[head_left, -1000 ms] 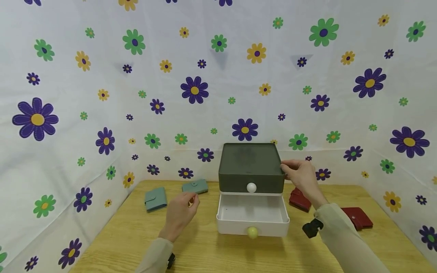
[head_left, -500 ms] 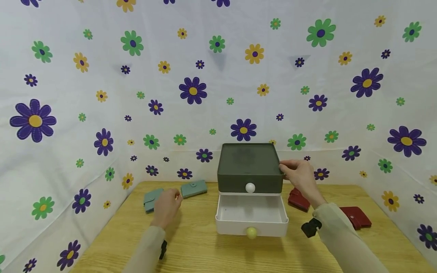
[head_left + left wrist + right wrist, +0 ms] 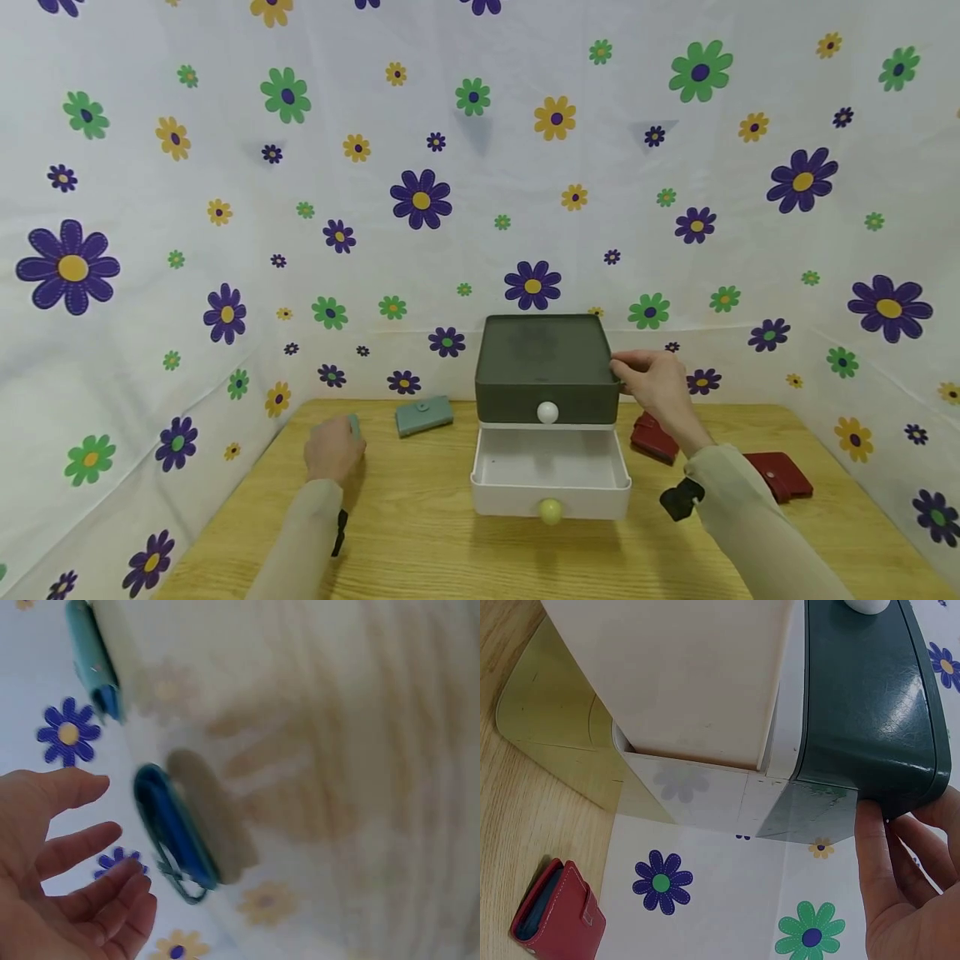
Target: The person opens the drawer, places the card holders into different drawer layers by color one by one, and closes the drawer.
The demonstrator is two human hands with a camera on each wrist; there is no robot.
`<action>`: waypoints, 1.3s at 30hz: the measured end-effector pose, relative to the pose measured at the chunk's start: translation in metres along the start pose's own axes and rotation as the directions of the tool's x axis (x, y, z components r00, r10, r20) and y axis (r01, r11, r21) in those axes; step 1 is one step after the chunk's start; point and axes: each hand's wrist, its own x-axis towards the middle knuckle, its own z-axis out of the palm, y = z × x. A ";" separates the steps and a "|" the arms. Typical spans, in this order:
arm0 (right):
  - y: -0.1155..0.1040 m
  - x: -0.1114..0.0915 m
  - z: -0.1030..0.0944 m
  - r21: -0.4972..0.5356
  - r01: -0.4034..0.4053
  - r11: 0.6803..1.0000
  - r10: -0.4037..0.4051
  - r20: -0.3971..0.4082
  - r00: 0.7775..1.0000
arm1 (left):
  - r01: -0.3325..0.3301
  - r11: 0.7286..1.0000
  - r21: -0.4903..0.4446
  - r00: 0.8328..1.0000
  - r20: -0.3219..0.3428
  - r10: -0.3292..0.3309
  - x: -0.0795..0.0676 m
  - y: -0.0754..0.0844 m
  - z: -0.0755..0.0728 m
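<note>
My left hand [image 3: 333,450] is at the left of the table, fingers spread and slightly bent. In the left wrist view, a folded teal wallet [image 3: 176,832] stands close to those fingertips, apart from them; the head view shows only a bit of it past the hand. My right hand [image 3: 660,387] grips the right edge of a small drawer box [image 3: 546,354] between thumb and fingers. The box has a dark green upper part with a white knob [image 3: 547,412]. Its white lower drawer [image 3: 510,500], with a yellow-green knob [image 3: 551,512], is pulled out.
Another teal wallet [image 3: 424,417] lies at the back, left of the box. Two red wallets lie on the right: one wallet [image 3: 652,439] beside the box, the other wallet [image 3: 780,477] past my right forearm. Flower-printed cloth [image 3: 450,267] surrounds the wooden table [image 3: 420,542].
My left hand has moved left from near the middle teal wallet to the leftmost one, now mostly covering it in the head view. The right hand keeps its grip on the box.
</note>
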 end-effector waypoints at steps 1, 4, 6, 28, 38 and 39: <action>0.000 0.000 0.000 0.001 0.000 1.000 0.000 -0.001 1.000 | 0.017 1.000 -0.007 1.000 0.007 -0.017 0.000 -0.003 0.001; -0.001 0.000 -0.001 0.000 0.004 1.000 -0.004 0.000 1.000 | 0.074 0.997 -0.004 0.997 0.037 -0.074 -0.001 -0.011 0.003; -0.001 0.000 0.000 0.002 0.001 1.000 -0.001 0.001 1.000 | 0.106 0.994 0.008 0.992 0.067 -0.106 -0.002 -0.015 0.004; -0.005 0.000 -0.002 -0.022 0.004 1.000 -0.005 -0.014 1.000 | 0.135 0.991 0.001 0.981 0.142 -0.134 -0.002 -0.015 0.000; -0.002 0.000 0.000 -0.026 0.002 1.000 -0.002 -0.006 1.000 | 0.105 0.994 -0.032 0.982 0.160 -0.098 -0.007 -0.022 -0.003; -0.002 -0.001 0.000 -0.024 0.003 1.000 -0.003 -0.008 1.000 | 0.108 0.994 -0.032 0.981 0.167 -0.101 -0.007 -0.023 -0.003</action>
